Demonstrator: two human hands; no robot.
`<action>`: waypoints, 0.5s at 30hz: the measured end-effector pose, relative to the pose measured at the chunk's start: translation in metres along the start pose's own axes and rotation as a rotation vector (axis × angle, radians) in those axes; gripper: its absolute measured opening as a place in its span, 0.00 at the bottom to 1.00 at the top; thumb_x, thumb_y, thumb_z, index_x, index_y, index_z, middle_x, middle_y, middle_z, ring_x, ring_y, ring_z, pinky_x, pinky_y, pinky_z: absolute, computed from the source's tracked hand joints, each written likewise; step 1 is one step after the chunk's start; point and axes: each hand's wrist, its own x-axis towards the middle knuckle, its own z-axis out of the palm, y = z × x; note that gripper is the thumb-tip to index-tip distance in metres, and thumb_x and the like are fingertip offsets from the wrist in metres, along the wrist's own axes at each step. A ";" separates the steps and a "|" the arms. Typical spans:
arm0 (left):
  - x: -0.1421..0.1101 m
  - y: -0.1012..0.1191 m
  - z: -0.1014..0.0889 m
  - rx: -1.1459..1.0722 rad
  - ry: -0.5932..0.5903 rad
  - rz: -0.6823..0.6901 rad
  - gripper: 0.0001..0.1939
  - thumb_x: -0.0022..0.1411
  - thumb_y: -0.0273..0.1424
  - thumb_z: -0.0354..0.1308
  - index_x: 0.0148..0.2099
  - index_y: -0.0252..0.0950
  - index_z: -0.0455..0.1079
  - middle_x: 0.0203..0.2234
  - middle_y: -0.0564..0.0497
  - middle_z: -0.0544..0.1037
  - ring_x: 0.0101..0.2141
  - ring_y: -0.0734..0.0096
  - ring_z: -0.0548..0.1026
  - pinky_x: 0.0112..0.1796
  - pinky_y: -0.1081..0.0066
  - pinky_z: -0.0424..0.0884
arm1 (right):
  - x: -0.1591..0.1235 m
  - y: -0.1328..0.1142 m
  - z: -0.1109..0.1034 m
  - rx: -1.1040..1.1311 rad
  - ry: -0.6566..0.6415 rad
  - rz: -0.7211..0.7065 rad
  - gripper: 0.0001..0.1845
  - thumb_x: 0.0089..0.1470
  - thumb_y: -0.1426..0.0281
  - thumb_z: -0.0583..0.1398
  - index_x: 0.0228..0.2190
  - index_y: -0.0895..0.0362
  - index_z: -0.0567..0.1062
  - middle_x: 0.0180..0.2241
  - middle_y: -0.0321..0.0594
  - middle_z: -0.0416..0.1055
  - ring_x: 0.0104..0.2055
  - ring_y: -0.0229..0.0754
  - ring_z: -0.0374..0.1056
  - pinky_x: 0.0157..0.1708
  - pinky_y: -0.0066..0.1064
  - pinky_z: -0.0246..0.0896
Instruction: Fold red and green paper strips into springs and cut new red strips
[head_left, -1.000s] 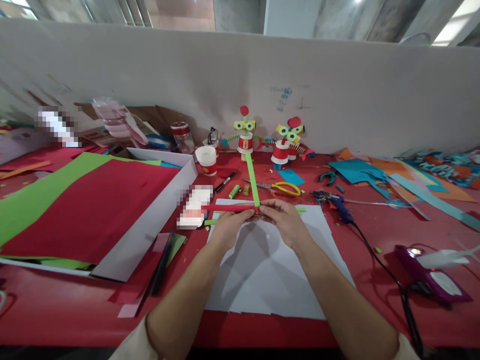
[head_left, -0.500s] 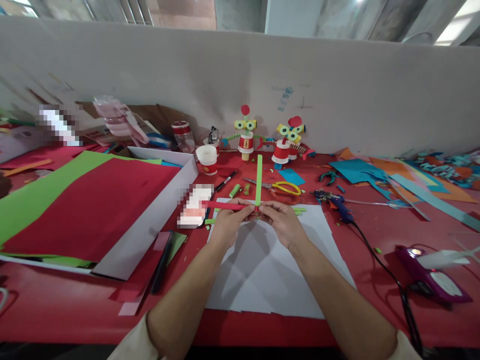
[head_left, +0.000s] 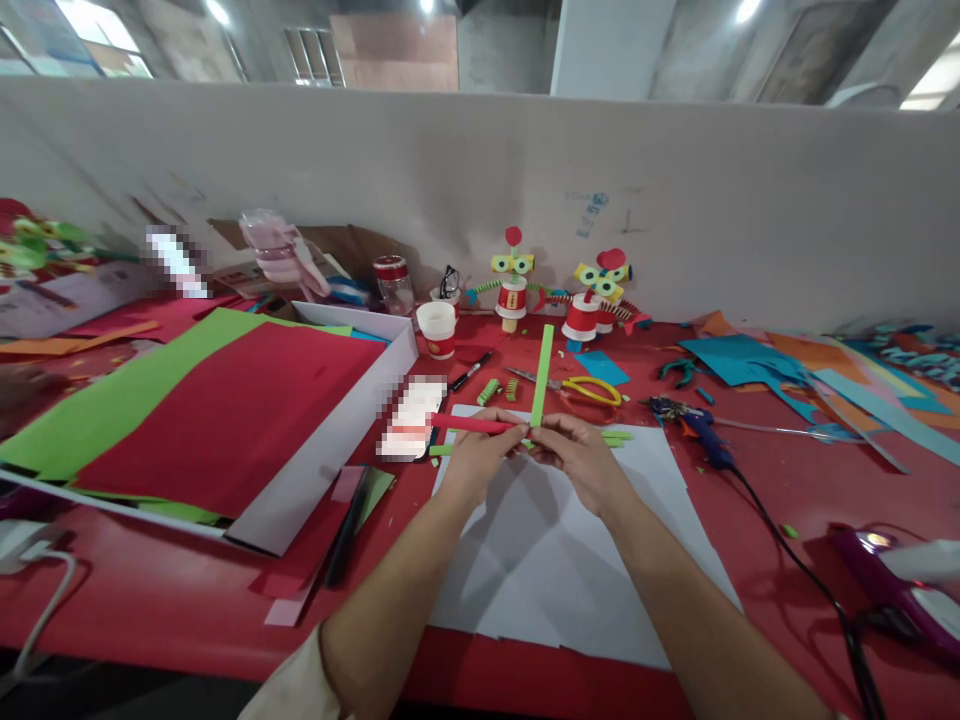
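Observation:
My left hand (head_left: 486, 448) pinches a red paper strip (head_left: 469, 424) that points out to the left. Against it, my right hand (head_left: 576, 450) pinches a green paper strip (head_left: 544, 370), which stands up and away from me. The two strips meet at my fingertips, where the joint is mostly hidden. Beneath both hands lie white paper sheets (head_left: 540, 570), with more green strips (head_left: 619, 439) along their far edge. Just beyond are small folded green paper springs (head_left: 489, 391) and yellow-handled scissors (head_left: 591, 390).
Left stands a white box (head_left: 330, 455) of coloured paper beside a phone (head_left: 412, 420). Paper-cup figures (head_left: 513, 300) and a paper cup (head_left: 436, 332) stand near the white partition (head_left: 337, 170). Right lie a glue gun (head_left: 694, 430), its black cable and blue paper (head_left: 739, 360).
The camera view has shifted, so the scene sits lower and further right. The green strip now leans slightly to the right. Both hands keep their pinch on the strips.

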 end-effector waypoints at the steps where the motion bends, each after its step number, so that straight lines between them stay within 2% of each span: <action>1: 0.000 0.000 0.000 0.018 0.009 0.005 0.06 0.46 0.31 0.64 0.26 0.35 0.70 0.17 0.56 0.71 0.21 0.76 0.69 0.24 0.74 0.63 | 0.000 0.000 0.000 -0.029 -0.014 0.000 0.15 0.36 0.62 0.69 0.25 0.58 0.74 0.22 0.32 0.71 0.25 0.34 0.66 0.31 0.29 0.62; 4: 0.000 0.001 0.000 0.003 0.014 -0.006 0.06 0.45 0.30 0.64 0.26 0.35 0.70 0.15 0.58 0.67 0.18 0.80 0.63 0.21 0.76 0.57 | 0.000 0.001 -0.001 -0.057 -0.028 -0.031 0.14 0.38 0.61 0.67 0.24 0.58 0.74 0.19 0.33 0.70 0.23 0.34 0.66 0.28 0.28 0.61; 7: 0.001 -0.001 0.000 -0.103 -0.026 -0.032 0.09 0.44 0.31 0.66 0.29 0.35 0.71 0.15 0.58 0.68 0.18 0.81 0.61 0.21 0.76 0.56 | 0.001 0.004 -0.002 -0.011 -0.014 -0.073 0.12 0.38 0.62 0.67 0.23 0.57 0.74 0.18 0.33 0.70 0.22 0.34 0.65 0.26 0.28 0.60; 11: 0.002 -0.004 -0.001 -0.120 -0.121 -0.053 0.11 0.46 0.34 0.67 0.32 0.34 0.76 0.20 0.53 0.75 0.22 0.77 0.68 0.25 0.74 0.61 | 0.002 0.005 -0.003 -0.006 0.023 -0.121 0.11 0.38 0.63 0.67 0.22 0.57 0.74 0.18 0.33 0.70 0.22 0.34 0.65 0.25 0.28 0.59; 15: 0.000 -0.003 0.000 -0.136 -0.129 -0.030 0.08 0.46 0.32 0.67 0.29 0.33 0.77 0.24 0.49 0.79 0.29 0.70 0.74 0.35 0.69 0.67 | 0.002 0.003 -0.004 -0.083 0.031 -0.149 0.11 0.39 0.62 0.66 0.21 0.56 0.75 0.17 0.32 0.69 0.21 0.35 0.64 0.25 0.29 0.60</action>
